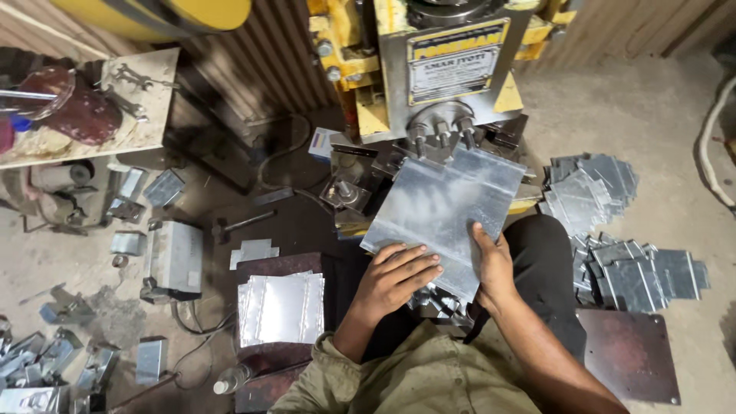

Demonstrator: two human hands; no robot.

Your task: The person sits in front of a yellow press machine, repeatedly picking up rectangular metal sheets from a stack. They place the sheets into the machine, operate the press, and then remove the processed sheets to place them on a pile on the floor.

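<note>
Both hands steady the metal sheet (pixel 448 208) under the press (pixel 437 77): left hand (pixel 395 280) flat, fingers spread; right hand (pixel 493 264) gripping its edge.

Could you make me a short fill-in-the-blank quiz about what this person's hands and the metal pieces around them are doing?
1. Both hands, left hand and right hand, rest on one flat metal ____.
2. Its far edge lies under the ____-painted press.
3. A neat stack of sheets lies to the person's ____.

Missing words: sheet; yellow; left
</note>
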